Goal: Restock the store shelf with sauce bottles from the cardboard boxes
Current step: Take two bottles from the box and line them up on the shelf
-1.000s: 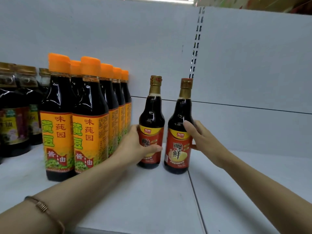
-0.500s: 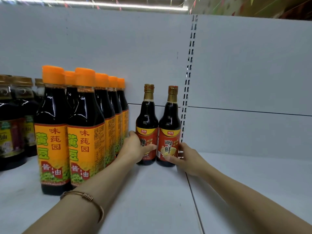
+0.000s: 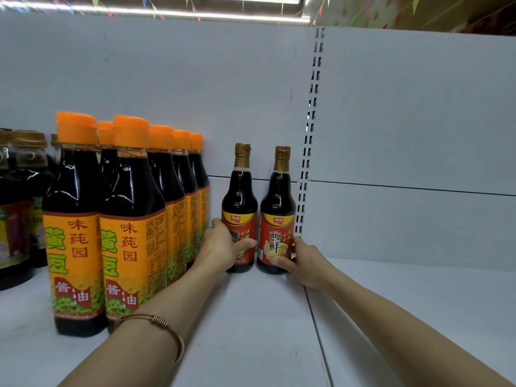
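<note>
Gripping two red-label sauce bottles upright at back of shelf, left hand round left bottle, right hand round right bottle; risk: jerky release or dragging wrist tipping either into orange-capped bottles just beside.

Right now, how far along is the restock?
Done: orange-capped bottles stand in rows on the shelf. In hand: the left hand and right hand each grip a red-label bottle standing upright near the back panel. Left: bare shelf right of them; boxes not in view.
</note>
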The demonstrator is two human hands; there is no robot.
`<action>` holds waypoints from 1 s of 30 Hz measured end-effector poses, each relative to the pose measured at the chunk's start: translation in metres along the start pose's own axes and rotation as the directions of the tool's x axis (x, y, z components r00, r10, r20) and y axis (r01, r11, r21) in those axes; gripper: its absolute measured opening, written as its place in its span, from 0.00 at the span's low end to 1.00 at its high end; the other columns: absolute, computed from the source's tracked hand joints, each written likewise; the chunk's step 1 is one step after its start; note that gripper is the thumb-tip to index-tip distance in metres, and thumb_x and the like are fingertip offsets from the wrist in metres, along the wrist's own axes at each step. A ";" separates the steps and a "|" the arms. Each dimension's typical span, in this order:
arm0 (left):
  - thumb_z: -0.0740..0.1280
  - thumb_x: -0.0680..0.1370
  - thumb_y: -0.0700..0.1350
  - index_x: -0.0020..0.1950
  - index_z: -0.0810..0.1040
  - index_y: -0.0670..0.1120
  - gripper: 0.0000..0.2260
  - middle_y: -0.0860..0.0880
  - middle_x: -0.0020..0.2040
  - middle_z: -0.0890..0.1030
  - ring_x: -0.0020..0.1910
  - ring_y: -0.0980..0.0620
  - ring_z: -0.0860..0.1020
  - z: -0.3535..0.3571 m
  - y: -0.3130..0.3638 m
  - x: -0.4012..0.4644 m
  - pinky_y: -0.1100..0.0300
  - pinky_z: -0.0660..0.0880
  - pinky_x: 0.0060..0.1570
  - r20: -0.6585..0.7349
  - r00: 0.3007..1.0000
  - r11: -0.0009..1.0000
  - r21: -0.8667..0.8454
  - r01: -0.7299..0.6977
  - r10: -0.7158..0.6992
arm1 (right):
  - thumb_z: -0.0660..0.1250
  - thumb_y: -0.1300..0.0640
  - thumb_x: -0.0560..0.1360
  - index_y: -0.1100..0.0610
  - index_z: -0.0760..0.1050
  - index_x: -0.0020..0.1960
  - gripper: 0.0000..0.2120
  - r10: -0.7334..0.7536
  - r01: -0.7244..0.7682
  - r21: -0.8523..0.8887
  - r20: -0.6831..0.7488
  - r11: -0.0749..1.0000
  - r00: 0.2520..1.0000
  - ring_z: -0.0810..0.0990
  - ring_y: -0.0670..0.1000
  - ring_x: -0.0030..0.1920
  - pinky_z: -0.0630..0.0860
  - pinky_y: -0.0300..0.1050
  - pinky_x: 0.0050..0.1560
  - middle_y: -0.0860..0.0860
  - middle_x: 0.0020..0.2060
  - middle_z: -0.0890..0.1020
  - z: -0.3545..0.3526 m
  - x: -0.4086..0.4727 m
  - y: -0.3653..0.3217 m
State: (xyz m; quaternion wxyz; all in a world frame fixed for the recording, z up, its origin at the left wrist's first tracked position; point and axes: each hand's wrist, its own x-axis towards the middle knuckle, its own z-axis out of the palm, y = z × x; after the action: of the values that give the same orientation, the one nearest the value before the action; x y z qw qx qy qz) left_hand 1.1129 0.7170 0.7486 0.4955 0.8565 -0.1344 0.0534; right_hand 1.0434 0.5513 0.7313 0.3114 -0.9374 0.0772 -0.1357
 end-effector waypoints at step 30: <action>0.73 0.73 0.53 0.70 0.62 0.43 0.33 0.44 0.66 0.74 0.63 0.42 0.74 0.012 -0.012 0.026 0.47 0.73 0.62 0.011 0.998 0.995 0.081 -0.059 0.058 | 0.69 0.45 0.75 0.55 0.63 0.72 0.31 0.044 -0.045 -0.023 -0.019 0.999 0.999 0.75 0.52 0.64 0.73 0.47 0.64 0.51 0.66 0.76 0.001 0.024 0.009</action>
State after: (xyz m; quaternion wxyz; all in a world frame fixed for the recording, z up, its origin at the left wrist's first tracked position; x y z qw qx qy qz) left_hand 1.1411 0.7079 0.7389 0.4580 0.8718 -0.1593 0.0697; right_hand 1.0661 0.5388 0.7300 0.3024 -0.9378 0.1026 -0.1364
